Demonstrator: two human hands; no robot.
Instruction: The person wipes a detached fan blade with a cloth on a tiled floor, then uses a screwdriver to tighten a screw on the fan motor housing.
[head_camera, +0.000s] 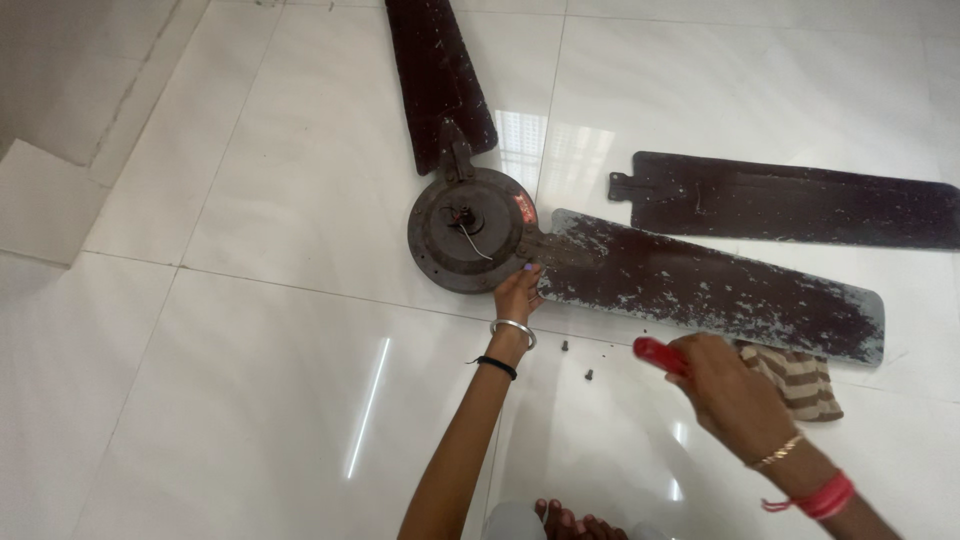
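Right grip (725, 385) closed on red handle (660, 356), tool tip hidden; left (517, 290) touches fan motor (470, 240).

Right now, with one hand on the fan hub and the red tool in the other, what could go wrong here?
1. Loose screws lie on the glossy floor near the bare toes; they could be stepped on or roll off.
2. The left hand rests at the blade bracket; fingers might get pinched.
3. The right hand holds the red-handled tool, which could slip.

— What is the left hand (517, 292) touching?
— The fan motor hub (472, 230), by its attached blade (700, 285).
— And the right hand (728, 392)?
— Gripping a red-handled tool (658, 354), probably a screwdriver, above the striped cloth (802, 380).
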